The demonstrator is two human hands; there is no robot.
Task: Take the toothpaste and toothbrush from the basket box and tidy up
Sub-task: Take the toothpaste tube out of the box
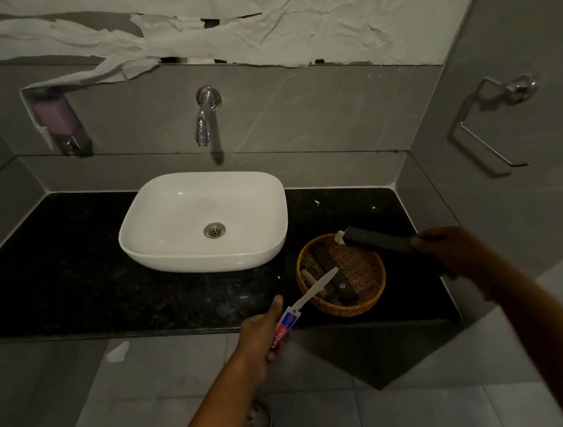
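A round woven basket [367,294] sits on the black counter, right of the sink. My left hand [261,339] grips a small red, white and blue toothpaste tube [286,326] together with a white toothbrush [318,287], whose tip points over the basket's near rim. My right hand [448,249] holds a long dark box [377,240] above the basket's far edge, with something white poking out of its open end. Dark slim packets [334,273] and a small wooden item [308,276] lie inside the basket.
A white vessel sink [159,249] stands mid-counter under a chrome wall tap [204,124]. A soap dispenser [58,121] hangs on the left wall, a chrome paper holder [491,124] on the right. The counter's front edge [112,333] runs above a tiled floor.
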